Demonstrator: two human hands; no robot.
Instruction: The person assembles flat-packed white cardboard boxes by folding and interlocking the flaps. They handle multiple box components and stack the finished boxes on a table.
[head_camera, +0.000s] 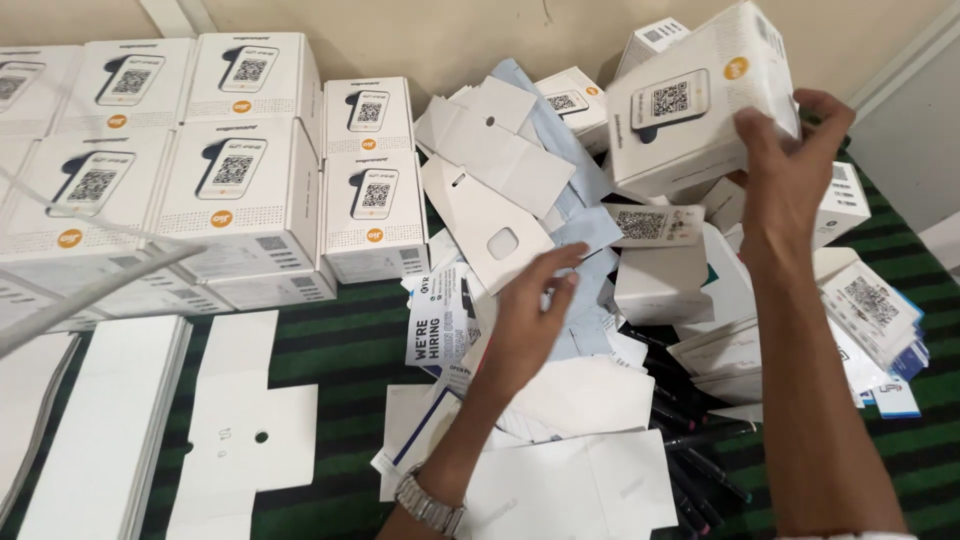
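Observation:
My right hand (785, 165) grips a white product box (690, 100) with a printed device picture, lifted above a heap of papers. My left hand (530, 310), with a metal watch at the wrist, hovers open over that heap, fingers spread, nearest to a pale blue sheet (590, 230) and a flat white cardboard insert (490, 220). A small white card with a square code (655, 225) lies just right of the left fingertips.
Stacked white boxes (230, 190) fill the back left. Flat white cardboard cutouts (245, 420) lie at front left on a green striped cloth (345, 350). Black pens (700, 450) lie at front right, more small boxes and leaflets (870, 310) to the right.

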